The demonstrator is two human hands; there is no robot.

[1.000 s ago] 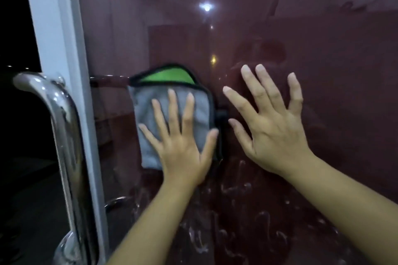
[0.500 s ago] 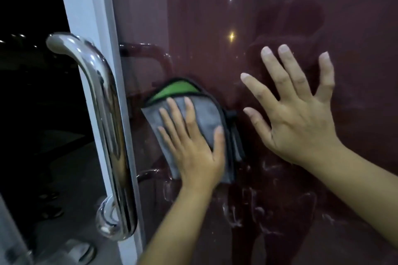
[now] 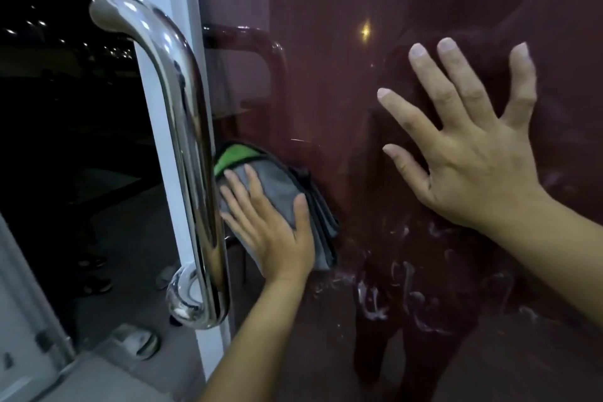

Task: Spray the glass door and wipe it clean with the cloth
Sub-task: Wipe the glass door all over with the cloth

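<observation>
Folded cloth (image 3: pixel 280 196) pressed flat on the glass door (image 3: pixel 326 91), just right of the steel handle (image 3: pixel 182 147).

The cloth is held under the left hand (image 3: pixel 274 232), fingers straight and spread; soft, light and likely to slide or bunch, it is best pinned by the palm at its middle. Further right of the handle, the right hand (image 3: pixel 470 166) is laid spread on the smooth, rigid glass, above white smears (image 3: pixel 391 297).

glossy glass door (image 3: pixel 326 91), polished metal handle (image 3: pixel 182 127), fuzzy cloth (image 3: pixel 277 192)

Both forearms are showing bare, with no sleeves reaching them. The left hand (image 3: pixel 274 232) and right hand (image 3: pixel 470 153) are wearing nothing; below the fingers, the wrists are bare.
</observation>
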